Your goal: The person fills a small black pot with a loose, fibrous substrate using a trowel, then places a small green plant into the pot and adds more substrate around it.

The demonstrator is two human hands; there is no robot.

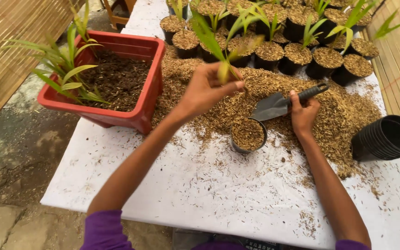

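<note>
My left hand point(208, 89) is raised above the table and holds a small green seedling point(218, 41) by its lower stem, leaves pointing up. My right hand point(303, 112) grips the black handle of a grey metal trowel point(274, 106), whose blade points left over a small black pot point(247, 135). That pot stands upright on the white sheet point(172, 185) and is filled with brown husk mix. The seedling hangs a little up and left of the pot.
A loose heap of husk mix point(343, 115) spreads across the sheet. A red planter box point(116, 78) with dark soil and several seedlings sits at left. Several filled black pots point(297, 53) stand at the back. A stack of empty black pots point(387, 137) lies at right.
</note>
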